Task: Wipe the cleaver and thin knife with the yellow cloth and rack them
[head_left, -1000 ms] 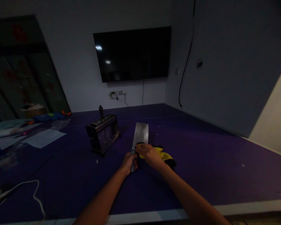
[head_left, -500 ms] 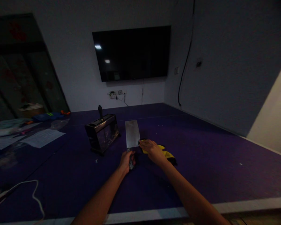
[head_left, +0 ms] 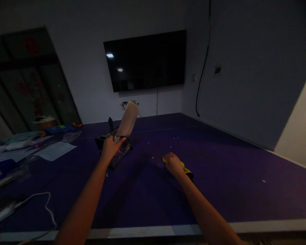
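Note:
My left hand [head_left: 110, 148] is closed around the handle of a cleaver [head_left: 128, 119]. The broad rectangular blade points up and leans to the right, above the table. Behind and below that hand stands a dark knife block [head_left: 120, 158] with a see-through side, partly covered by the hand and blade. One black handle [head_left: 110, 123] sticks up from its top. To the right, my right hand [head_left: 173, 164] rests on the table with bent fingers on a yellow and black cloth [head_left: 188, 170], perhaps a glove. The fingertips and much of the cloth are hidden.
The purple tabletop [head_left: 219, 190] has a pale front edge and small white scraps on it. Papers [head_left: 54, 150], plastic bags and a white cable [head_left: 50, 207] lie at the left. A television [head_left: 148, 61] hangs on the back wall.
My left hand has lifted the cleaver off the table and carried it left, over by the knife block. My right hand has shifted slightly right with the yellow cloth, its fingers more bent.

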`<state>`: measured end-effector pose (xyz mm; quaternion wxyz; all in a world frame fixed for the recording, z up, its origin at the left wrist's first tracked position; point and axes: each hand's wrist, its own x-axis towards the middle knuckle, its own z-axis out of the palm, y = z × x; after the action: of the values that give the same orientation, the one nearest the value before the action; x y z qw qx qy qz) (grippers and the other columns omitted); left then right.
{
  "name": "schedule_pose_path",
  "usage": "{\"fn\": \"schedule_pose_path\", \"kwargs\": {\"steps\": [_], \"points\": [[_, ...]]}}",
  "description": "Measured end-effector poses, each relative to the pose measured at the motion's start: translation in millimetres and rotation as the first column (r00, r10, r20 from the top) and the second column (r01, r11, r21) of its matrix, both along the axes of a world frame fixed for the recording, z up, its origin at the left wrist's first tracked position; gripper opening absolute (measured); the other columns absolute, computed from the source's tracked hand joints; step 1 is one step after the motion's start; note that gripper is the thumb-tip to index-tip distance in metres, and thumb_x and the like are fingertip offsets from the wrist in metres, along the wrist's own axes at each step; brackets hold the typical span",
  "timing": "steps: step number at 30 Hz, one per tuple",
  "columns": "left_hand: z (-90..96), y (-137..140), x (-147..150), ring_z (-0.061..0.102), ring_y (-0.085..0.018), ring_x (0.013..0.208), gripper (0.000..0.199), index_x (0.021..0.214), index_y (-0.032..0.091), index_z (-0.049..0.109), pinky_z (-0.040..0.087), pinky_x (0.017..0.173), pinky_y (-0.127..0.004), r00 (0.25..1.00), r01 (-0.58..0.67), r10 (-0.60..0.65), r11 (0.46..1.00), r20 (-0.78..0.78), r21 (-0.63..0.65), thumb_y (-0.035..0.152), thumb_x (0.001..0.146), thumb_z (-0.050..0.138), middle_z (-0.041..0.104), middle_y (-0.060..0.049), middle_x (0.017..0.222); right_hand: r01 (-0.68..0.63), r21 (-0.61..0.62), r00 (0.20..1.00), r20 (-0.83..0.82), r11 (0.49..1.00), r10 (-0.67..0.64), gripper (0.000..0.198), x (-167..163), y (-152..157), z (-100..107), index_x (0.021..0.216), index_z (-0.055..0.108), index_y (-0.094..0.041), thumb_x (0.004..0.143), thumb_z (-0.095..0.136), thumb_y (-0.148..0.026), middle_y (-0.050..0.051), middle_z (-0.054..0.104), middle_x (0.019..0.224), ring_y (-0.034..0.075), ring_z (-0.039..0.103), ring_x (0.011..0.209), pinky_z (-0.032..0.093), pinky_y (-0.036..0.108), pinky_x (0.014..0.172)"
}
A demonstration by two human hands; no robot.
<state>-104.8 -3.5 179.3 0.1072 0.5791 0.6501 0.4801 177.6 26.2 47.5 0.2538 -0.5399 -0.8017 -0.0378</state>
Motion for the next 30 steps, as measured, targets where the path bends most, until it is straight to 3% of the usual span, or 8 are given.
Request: {"fn": "schedule_pose_path", "kwargs": {"steps": [2,5,9,14,23,28,29,30], "points": [[48.8,-1.3,-23.9,0.051,-0.013,0.036,0.033,0.075,0.016,0.051,0.037,0.038,-0.02,0.977,-0.084,0.073,0.995,-0.203,-0.046,0.043,0.063,0.067,0.049,0.005,0.042,-0.01,0.007,1.0,-0.009,1.0,0.01,0.047,-1.3,-1.5,0.8,0.103,0.066,-0.018,0.065,0.044,0.0,0.008,0.065,0.1,0.019,0.054,0.095,0.037,0.025,0.084],[112.1,-0.2,-52.1,0.053,-0.014,0.04,0.027,0.071,0.013,0.052,0.041,0.043,-0.023,0.914,-0.13,0.022,0.962,-0.405,-0.24,0.035,0.065,0.068,0.051,0.003,0.043,-0.038,0.012,0.999,-0.016,0.999,0.038,0.046,-3.1,-3.4,2.1,0.101,0.067,-0.018,0.065,0.044,0.0,0.008,0.066,0.099,0.019,0.054,0.094,0.038,0.025,0.083],[159.7,4.6,-69.5,0.051,-0.014,0.043,0.022,0.061,0.008,0.056,0.043,0.049,-0.027,0.772,-0.294,-0.025,0.872,-0.635,-0.391,0.025,0.066,0.069,0.053,-0.001,0.042,-0.062,0.014,0.998,-0.014,0.998,0.062,0.045,-4.4,-4.1,3.5,0.097,0.068,-0.019,0.063,0.045,0.001,0.007,0.066,0.097,0.02,0.055,0.094,0.039,0.025,0.081],[170.3,3.8,-74.1,0.049,-0.013,0.045,0.02,0.056,0.007,0.057,0.043,0.055,-0.028,0.707,-0.395,-0.079,0.78,-0.703,-0.485,0.019,0.064,0.07,0.052,-0.001,0.04,-0.052,0.013,0.998,-0.017,0.999,0.053,0.046,-4.1,-3.6,3.7,0.098,0.068,-0.018,0.063,0.045,0.001,0.007,0.067,0.094,0.019,0.055,0.092,0.039,0.025,0.08],[168.5,1.8,-83.0,0.046,-0.011,0.041,0.018,0.058,0.008,0.057,0.041,0.052,-0.027,0.728,-0.362,-0.151,0.744,-0.668,-0.562,0.019,0.067,0.068,0.049,0.001,0.038,-0.054,0.003,0.998,-0.025,0.999,0.054,0.044,-4.8,-4.6,4.8,0.096,0.068,-0.017,0.063,0.045,0.001,0.009,0.066,0.096,0.02,0.055,0.092,0.039,0.025,0.081],[170.2,11.2,-88.1,0.049,-0.012,0.044,0.015,0.065,0.007,0.059,0.042,0.056,-0.026,0.683,-0.361,-0.179,0.76,-0.708,-0.54,0.019,0.065,0.069,0.051,0.002,0.04,-0.055,0.0,0.998,-0.026,0.999,0.055,0.046,-4.7,-3.9,4.8,0.099,0.067,-0.018,0.063,0.045,0.001,0.007,0.066,0.096,0.018,0.056,0.091,0.039,0.024,0.081],[170.8,15.9,-90.4,0.049,-0.011,0.045,0.017,0.064,0.008,0.059,0.043,0.057,-0.026,0.662,-0.36,-0.179,0.776,-0.728,-0.518,0.019,0.063,0.071,0.051,0.003,0.04,-0.054,0.0,0.998,-0.027,0.999,0.054,0.046,-4.9,-3.8,4.5,0.099,0.067,-0.018,0.063,0.045,0.001,0.007,0.066,0.095,0.018,0.056,0.091,0.039,0.025,0.081],[171.5,21.8,-92.9,0.048,-0.011,0.046,0.019,0.062,0.008,0.058,0.042,0.059,-0.026,0.648,-0.328,-0.149,0.83,-0.747,-0.451,0.02,0.06,0.074,0.049,0.004,0.038,-0.053,0.001,0.998,-0.027,0.999,0.053,0.046,-5.1,-3.6,4.1,0.099,0.067,-0.018,0.063,0.045,0.001,0.007,0.066,0.095,0.018,0.056,0.09,0.039,0.025,0.081]]}}
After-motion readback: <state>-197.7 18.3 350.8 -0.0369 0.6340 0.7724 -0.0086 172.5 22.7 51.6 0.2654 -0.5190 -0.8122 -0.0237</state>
